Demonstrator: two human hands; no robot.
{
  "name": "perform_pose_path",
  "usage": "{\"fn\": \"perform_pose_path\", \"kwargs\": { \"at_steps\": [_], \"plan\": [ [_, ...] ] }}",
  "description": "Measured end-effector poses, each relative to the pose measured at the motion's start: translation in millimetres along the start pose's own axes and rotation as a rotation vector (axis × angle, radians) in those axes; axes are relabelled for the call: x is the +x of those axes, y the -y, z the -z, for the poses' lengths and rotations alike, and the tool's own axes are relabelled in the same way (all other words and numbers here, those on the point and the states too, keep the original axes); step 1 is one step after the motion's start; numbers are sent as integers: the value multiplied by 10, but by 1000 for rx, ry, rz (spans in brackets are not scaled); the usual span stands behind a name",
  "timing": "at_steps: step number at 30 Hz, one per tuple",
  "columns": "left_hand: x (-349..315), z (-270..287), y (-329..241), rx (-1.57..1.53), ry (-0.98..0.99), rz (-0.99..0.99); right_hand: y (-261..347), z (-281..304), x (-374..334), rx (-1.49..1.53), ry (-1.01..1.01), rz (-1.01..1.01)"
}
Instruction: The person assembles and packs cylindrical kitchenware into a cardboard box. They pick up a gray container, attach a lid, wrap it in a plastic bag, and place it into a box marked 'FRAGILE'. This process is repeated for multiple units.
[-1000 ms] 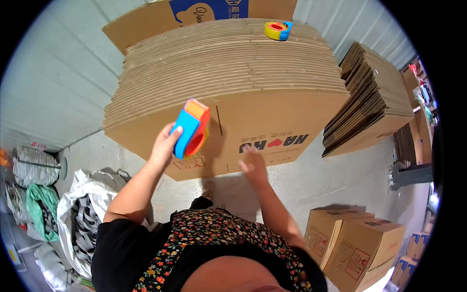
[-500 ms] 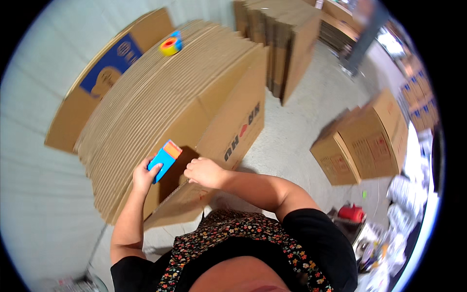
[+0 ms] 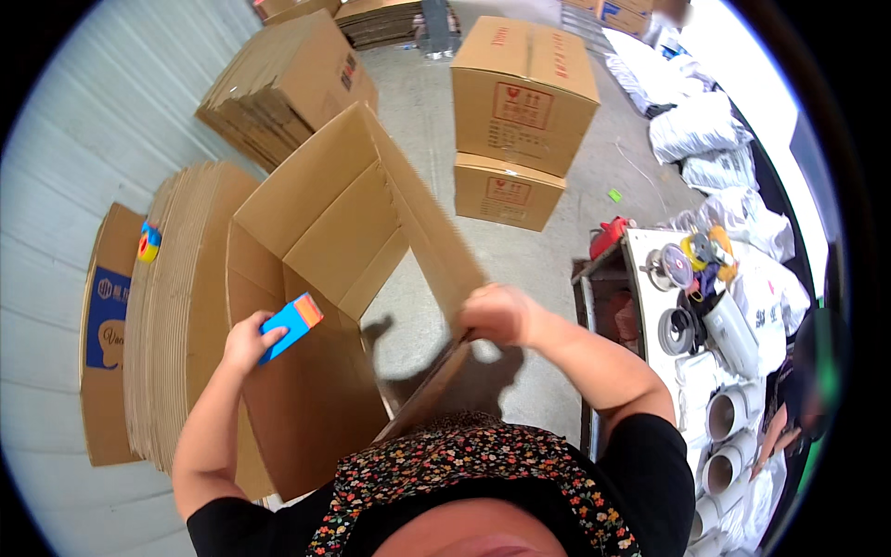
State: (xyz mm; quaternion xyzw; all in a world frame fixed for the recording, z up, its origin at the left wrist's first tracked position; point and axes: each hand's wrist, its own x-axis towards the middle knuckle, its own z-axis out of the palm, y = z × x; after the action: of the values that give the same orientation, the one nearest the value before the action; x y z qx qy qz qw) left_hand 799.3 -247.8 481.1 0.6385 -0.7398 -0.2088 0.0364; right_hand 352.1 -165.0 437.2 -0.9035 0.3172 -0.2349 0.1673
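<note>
An opened cardboard carton (image 3: 345, 243) stands before me, its walls spread apart and the grey floor showing through its open bottom. My right hand (image 3: 501, 314), slightly blurred, grips the carton's upper edge at the near right corner. In my left hand (image 3: 245, 343) is a blue block-shaped holder (image 3: 286, 332) with an orange end, held over the carton's left wall; its exact kind is unclear. Whether that hand also touches the wall I cannot tell.
At left, a stack of flattened cartons (image 3: 172, 316) stands on edge, with a yellow and blue tape dispenser (image 3: 148, 243) on it. More flat cartons (image 3: 288, 79) lean behind. Two closed boxes (image 3: 524, 88) are stacked ahead. A cluttered table (image 3: 650, 278) stands right, near white sacks (image 3: 701, 125) and another person.
My right hand has moved right, pulling a flat carton off the stack and opening it into a box shape. My left hand still holds the blue holder. The view has turned right.
</note>
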Motion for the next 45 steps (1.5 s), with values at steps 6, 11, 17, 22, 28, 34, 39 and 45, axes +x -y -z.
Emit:
{"fn": "perform_pose_path", "kwargs": {
  "at_steps": [6, 11, 17, 22, 28, 34, 39, 45],
  "plan": [
    [752, -569, -764, 68, 30, -72, -133, 690, -1560, -623, -407, -736],
    [836, -1139, -891, -175, 96, -106, -37, -260, -1595, -104, -811, -1174],
    [39, -1492, -987, -583, 282, 102, -379, -22, -2222, -280, -692, -1210],
    [-399, -1346, -1127, -582, -285, -168, -613, 352, -2335, -274, -407, -1394],
    [461, -573, -16, -863, -519, 205, -470, -91, -1615, -270, -185, -1298],
    [805, -2095, -959, -379, 239, -150, -524, -2242, -1418, -29, 919, -1235],
    [1160, -3470, 55, -127, 489, -104, -449, -2896, -2171, -143, 697, -1246],
    [1989, -2400, -1426, -1022, 332, -310, -271, -1950, -1848, 271, 698, -1164]
  ]
}}
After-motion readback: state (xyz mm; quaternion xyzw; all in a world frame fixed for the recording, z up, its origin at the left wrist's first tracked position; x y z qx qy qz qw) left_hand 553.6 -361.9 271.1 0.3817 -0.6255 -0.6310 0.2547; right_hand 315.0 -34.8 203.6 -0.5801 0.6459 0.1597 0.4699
